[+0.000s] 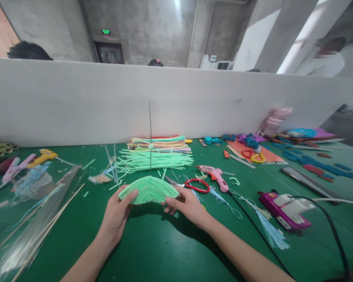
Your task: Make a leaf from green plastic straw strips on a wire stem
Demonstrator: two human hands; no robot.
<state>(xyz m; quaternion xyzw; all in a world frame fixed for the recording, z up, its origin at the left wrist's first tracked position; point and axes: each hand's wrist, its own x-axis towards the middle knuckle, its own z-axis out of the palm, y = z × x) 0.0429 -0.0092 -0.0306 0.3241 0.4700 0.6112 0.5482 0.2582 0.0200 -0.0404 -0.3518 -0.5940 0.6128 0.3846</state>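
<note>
Between both hands is a mint-green fan-shaped piece made of pipe cleaners (148,188), its strips meeting in a V along the middle. My left hand (119,211) pinches its left end, thumb on top. My right hand (186,205) grips the right end between thumb and fingers. The piece is held above the green table and arches upward in the middle. Just beyond it lie loose mint-green pipe cleaners (155,159) in a pile. Scissors with red handles (197,185) rest close to my right hand, and a pink glue gun (214,176) lies to their right.
A thin dark wire (150,121) stands upright before the white partition (76,102). Purple power strip (284,213) with plugs and cables sits right. Blue tassels (270,227) lie near it. At left are a yellow glue gun (43,157) and clear plastic sheeting (44,219).
</note>
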